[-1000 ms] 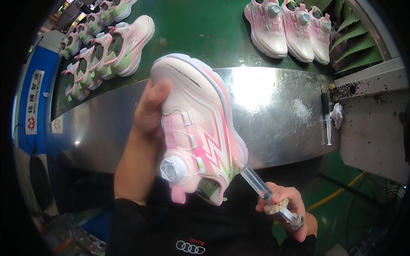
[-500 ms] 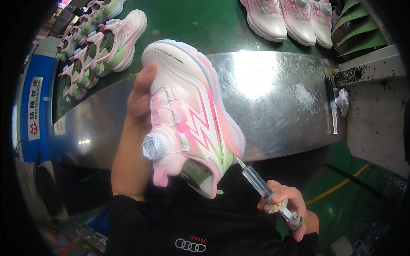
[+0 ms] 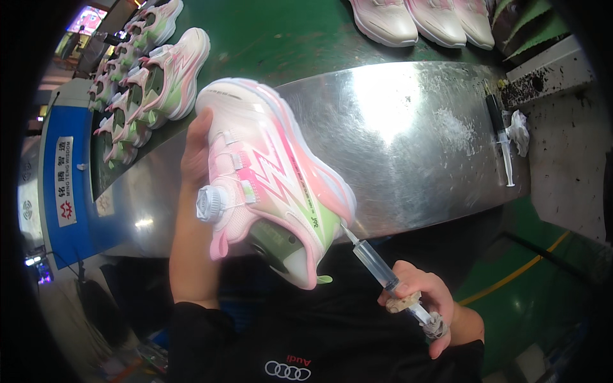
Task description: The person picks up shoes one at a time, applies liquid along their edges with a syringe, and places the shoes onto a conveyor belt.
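A pink, white and green sneaker [image 3: 274, 166] with a pale dial on its tongue is tilted in front of me, toe pointing up and away. My left hand [image 3: 196, 150] grips it around the toe and forefoot from the left; most of its fingers are hidden behind the shoe. My right hand [image 3: 424, 303] is closed around a clear syringe [image 3: 375, 263], whose flange and plunger end are wrapped in lumpy tape. The syringe's thin tip meets the heel where the upper joins the sole.
A metal plate [image 3: 306, 115] covers the near part of a green work surface [image 3: 281, 38]. Similar sneakers [image 3: 156, 83] line up at the far left, others [image 3: 389, 22] at the far right. A second syringe [image 3: 501, 137], dark-barrelled, lies beside crumpled white tissue [image 3: 518, 133] near a grey machine [image 3: 562, 159].
The sneaker has shifted left and turned slightly. My right hand and the syringe moved a little up and left with it, the tip staying at the heel seam.
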The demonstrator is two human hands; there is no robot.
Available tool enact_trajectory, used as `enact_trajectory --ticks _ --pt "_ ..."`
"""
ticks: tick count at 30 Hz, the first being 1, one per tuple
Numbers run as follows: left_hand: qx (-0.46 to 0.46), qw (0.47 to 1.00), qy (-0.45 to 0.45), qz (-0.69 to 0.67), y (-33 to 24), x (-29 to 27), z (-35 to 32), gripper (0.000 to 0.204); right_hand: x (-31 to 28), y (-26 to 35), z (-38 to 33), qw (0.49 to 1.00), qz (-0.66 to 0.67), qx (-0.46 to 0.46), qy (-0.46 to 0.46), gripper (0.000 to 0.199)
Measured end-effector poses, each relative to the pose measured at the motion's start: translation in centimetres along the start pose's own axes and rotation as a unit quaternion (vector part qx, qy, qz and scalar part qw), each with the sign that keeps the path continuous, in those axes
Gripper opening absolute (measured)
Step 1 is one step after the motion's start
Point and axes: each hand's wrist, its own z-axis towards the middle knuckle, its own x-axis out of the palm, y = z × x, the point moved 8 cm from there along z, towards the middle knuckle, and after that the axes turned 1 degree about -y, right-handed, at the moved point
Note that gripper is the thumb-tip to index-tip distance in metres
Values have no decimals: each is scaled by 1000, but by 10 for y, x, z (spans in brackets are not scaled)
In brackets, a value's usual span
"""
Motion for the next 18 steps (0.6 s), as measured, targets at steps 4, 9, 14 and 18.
enact_trajectory --ticks 4,9,14,18 --pt "-3 999 -26 47 -7 -30 -8 51 -5 -6 3 1000 -22 -12 6 91" --pt "41 962 -171 211 -50 -96 -60 62 -2 -11 13 998 -58 -10 29 91" --pt "67 910 -149 382 -62 -116 -91 55 0 -14 24 995 -93 -25 40 90" --pt "76 913 -100 387 -50 -112 -122 48 4 -17 27 996 -79 -16 27 89"
